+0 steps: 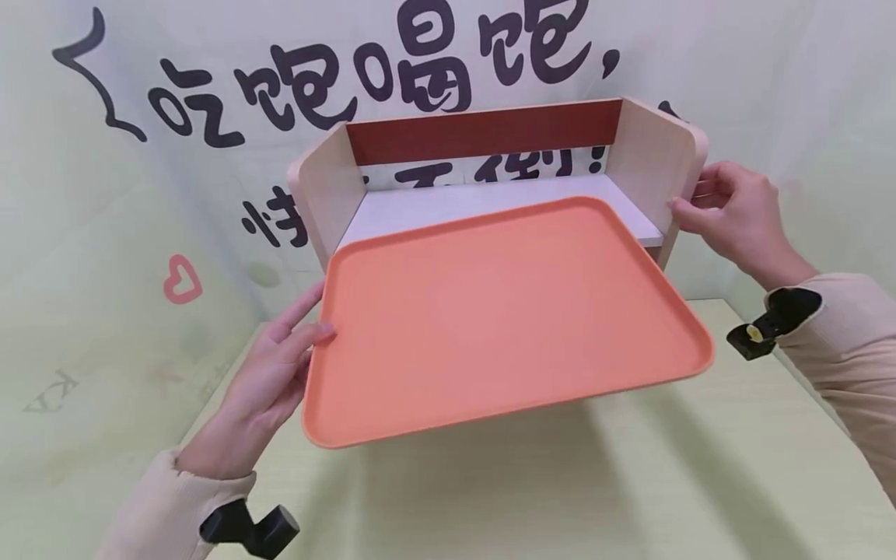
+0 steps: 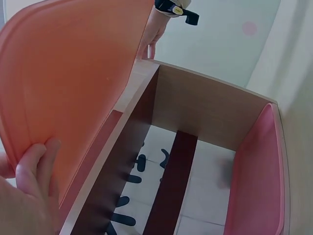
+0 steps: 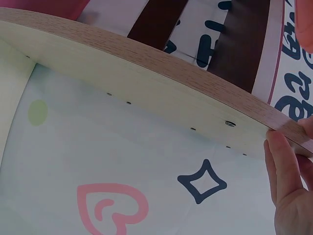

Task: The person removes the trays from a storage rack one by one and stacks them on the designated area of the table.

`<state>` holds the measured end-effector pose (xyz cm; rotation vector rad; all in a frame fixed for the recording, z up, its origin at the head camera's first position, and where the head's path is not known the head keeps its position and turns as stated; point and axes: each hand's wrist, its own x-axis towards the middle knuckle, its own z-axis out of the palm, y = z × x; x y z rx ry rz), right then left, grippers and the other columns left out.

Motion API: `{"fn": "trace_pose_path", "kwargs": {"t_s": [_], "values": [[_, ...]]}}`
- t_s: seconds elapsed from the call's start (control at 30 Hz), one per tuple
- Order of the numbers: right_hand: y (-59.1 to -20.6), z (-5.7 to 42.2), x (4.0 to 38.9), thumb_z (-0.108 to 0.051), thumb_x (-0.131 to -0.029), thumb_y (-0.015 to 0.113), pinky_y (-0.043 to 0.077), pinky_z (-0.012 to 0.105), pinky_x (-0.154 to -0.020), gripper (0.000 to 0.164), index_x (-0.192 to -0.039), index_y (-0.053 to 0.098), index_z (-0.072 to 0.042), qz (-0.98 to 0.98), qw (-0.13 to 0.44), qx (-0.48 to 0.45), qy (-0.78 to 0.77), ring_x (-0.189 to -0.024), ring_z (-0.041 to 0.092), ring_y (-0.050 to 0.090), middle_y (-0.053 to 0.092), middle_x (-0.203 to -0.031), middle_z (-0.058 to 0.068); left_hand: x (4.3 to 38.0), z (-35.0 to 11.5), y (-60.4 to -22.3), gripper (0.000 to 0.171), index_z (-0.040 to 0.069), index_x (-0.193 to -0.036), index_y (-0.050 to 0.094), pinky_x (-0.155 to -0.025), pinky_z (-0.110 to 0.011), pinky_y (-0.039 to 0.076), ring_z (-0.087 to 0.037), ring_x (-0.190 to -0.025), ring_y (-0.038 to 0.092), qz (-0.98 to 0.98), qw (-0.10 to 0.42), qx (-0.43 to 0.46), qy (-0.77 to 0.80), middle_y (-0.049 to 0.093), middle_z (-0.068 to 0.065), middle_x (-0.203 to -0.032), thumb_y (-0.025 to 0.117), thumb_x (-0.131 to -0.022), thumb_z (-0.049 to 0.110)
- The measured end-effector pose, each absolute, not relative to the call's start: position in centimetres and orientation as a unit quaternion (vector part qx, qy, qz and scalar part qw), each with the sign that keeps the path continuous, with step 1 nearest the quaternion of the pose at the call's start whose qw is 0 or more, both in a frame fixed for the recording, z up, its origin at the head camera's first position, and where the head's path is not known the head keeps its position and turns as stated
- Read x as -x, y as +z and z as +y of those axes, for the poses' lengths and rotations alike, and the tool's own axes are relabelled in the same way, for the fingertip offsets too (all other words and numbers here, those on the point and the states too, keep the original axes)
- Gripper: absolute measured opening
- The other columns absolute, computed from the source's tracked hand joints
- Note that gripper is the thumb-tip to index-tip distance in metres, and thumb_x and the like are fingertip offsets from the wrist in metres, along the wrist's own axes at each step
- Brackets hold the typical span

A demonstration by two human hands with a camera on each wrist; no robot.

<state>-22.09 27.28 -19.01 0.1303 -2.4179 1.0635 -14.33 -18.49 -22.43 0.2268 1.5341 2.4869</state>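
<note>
An orange rectangular tray (image 1: 504, 311) is held up at a tilt in front of a small wooden shelf (image 1: 661, 155). My left hand (image 1: 269, 381) grips its left rim, thumb on the upper face and fingers underneath, as the left wrist view shows on the tray's underside (image 2: 83, 73). With my right hand (image 1: 745, 218) I hold the front edge of the shelf's right side panel, the thumb on the inner side. In the right wrist view the fingers (image 3: 286, 161) lie against the panel's outer face. The tray hides much of the shelf's lower part.
A pinkish-red tray (image 2: 259, 181) lies in the shelf's lower space. The white upper board (image 1: 434, 204) and a dark red back rail (image 1: 483, 134) show above the orange tray. Behind hangs a pale cloth (image 1: 210, 47) with large dark lettering. A light tabletop (image 1: 490, 482) extends below.
</note>
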Motion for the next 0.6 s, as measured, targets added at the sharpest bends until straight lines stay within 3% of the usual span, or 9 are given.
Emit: {"fn": "trace_pose_path", "kwargs": {"t_s": [0.17, 0.43, 0.6], "values": [[-19.0, 27.3, 22.1, -0.021, -0.079, 0.064, 0.043, 0.006, -0.054, 0.039, -0.104, 0.050, 0.006, -0.882, 0.252, -0.053, 0.394, -0.064, -0.012, 0.051, 0.053, -0.078, -0.015, 13.8, -19.2, -23.3, 0.062, 0.016, -0.141, 0.024, -0.065, -0.026, 0.052, -0.014, -0.072, 0.063, 0.521, 0.125, -0.112, 0.837, 0.065, -0.006, -0.091, 0.046, -0.087, -0.005], [-19.1, 27.0, 22.1, -0.025, -0.081, 0.062, 0.042, 0.005, -0.054, 0.044, -0.111, 0.049, 0.005, -0.893, 0.243, -0.047, 0.376, -0.067, -0.009, 0.049, 0.056, -0.097, 0.016, 12.8, -20.3, -25.6, 0.064, 0.015, -0.142, 0.017, -0.068, -0.029, 0.052, -0.015, -0.079, 0.063, 0.546, 0.152, -0.113, 0.816, 0.063, -0.005, -0.101, 0.045, -0.088, -0.004], [-19.1, 27.2, 22.0, -0.024, -0.081, 0.062, 0.042, 0.005, -0.055, 0.043, -0.111, 0.049, 0.004, -0.891, 0.245, -0.044, 0.379, -0.068, -0.009, 0.049, 0.056, -0.092, 0.008, 12.4, -20.4, -27.5, 0.061, 0.015, -0.141, 0.022, -0.068, -0.030, 0.051, -0.016, -0.085, 0.063, 0.555, 0.164, -0.115, 0.808, 0.059, -0.005, -0.112, 0.045, -0.088, -0.004]]}}
